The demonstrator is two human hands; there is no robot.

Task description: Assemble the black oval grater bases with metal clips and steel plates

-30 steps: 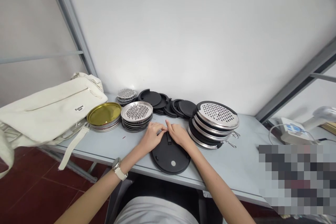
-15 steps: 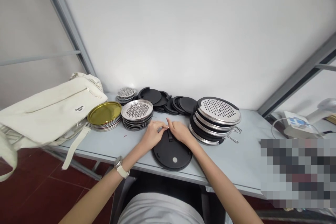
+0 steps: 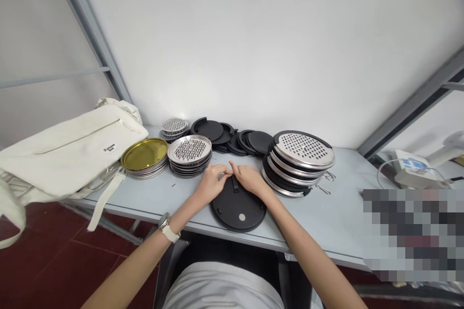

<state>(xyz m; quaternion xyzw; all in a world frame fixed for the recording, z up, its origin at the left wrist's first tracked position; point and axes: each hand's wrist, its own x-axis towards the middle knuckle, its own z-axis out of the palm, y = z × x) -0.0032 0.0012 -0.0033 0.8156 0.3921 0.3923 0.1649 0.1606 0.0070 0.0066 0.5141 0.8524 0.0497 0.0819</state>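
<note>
A black round disc (image 3: 237,212) lies flat near the table's front edge, with a pale round spot and a short black tab (image 3: 235,184) by its far rim. My left hand (image 3: 212,182) is closed in a pinch at that far rim. Opposite it, my right hand (image 3: 249,179) is closed too, its thumb pointing up and meeting the left fingertips. What the fingertips hold is too small to make out. To the right of the hands stands a tall stack of perforated metal plates with black rims (image 3: 304,149).
Left of the hands stand a stack of metal grater discs (image 3: 190,149) and a stack of gold-topped lids (image 3: 145,154). Black round parts (image 3: 259,142) line the wall. A white bag (image 3: 68,149) covers the table's left end; a white device (image 3: 413,169) is at far right.
The view has shifted slightly. Both hands stay pinched at the disc's far rim, with hardly any visible movement.
</note>
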